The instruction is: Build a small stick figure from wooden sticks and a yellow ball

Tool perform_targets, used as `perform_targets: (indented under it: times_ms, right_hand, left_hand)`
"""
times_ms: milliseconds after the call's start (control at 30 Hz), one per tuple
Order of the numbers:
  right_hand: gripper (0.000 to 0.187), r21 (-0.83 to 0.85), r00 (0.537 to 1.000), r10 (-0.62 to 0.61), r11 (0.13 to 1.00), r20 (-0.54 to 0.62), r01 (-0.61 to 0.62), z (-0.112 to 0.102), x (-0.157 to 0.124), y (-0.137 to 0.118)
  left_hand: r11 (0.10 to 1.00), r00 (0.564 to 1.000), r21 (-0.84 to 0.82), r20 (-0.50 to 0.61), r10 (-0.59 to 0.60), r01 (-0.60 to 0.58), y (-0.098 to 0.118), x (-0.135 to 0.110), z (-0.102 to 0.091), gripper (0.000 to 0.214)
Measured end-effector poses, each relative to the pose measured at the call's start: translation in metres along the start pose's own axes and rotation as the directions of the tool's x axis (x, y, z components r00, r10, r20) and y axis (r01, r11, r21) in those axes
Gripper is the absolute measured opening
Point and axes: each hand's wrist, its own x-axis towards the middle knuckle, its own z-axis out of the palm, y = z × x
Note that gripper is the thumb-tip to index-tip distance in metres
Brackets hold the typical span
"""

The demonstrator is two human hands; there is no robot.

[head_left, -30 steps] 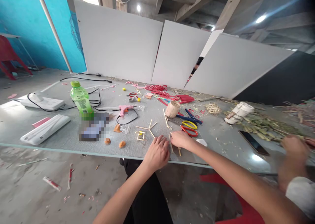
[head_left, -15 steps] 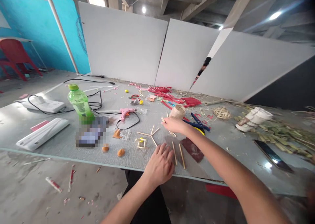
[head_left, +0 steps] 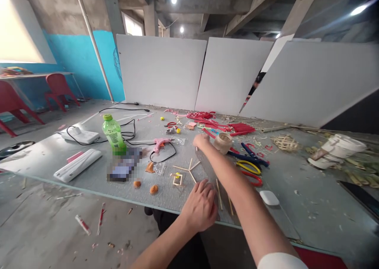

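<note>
My left hand [head_left: 199,206] rests near the table's front edge, fingers curled and palm down; anything under them is hidden. Its fingertips are close to the end of one arm of several thin wooden sticks joined in a branching shape [head_left: 190,169]. A small square stick frame [head_left: 177,180] with a yellow piece lies to the left. Stretched out to the table's middle, my right hand [head_left: 202,141] has its fingers closed, with a small pale bit showing below them that I cannot make out. Beside that hand stands a jar-like container [head_left: 223,142]. Loose sticks [head_left: 219,195] lie between my arms.
A pink glue gun [head_left: 162,143], a green bottle [head_left: 114,137], a phone [head_left: 126,166] and orange lumps [head_left: 153,189] are to the left. Scissors [head_left: 248,167], blue-handled pliers [head_left: 251,154], a white case [head_left: 269,198] and a woven piece [head_left: 284,142] lie right. Red strips [head_left: 241,128] cover the back.
My right hand has moved slightly farther away and left of the jar, off the sticks it was over. The left hand keeps its pose. The view has shifted, showing scissors and a white case.
</note>
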Motion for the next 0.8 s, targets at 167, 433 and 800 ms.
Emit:
perform_targets:
  times_ms: [167,433,800]
  right_hand:
    - [0.056,-0.010,0.980,0.050,0.999,-0.195,-0.053,0.013,-0.067,0.034]
    - [0.052,-0.008,0.996,0.054,0.998,-0.074,-0.055,0.103,-0.194,0.102]
    - [0.034,0.058,0.990,-0.129,0.990,-0.049,0.132,0.109,-0.149,0.077]
  left_hand:
    - [1.000,0.999,-0.013,-0.022,0.026,-0.027,0.001,-0.001,-0.005,0.030]
    - [0.997,1.000,-0.081,-0.031,0.005,-0.007,0.001,-0.002,-0.008,0.015]
    - [0.993,0.986,0.038,0.130,0.103,-0.108,0.006,-0.002,-0.017,0.037]
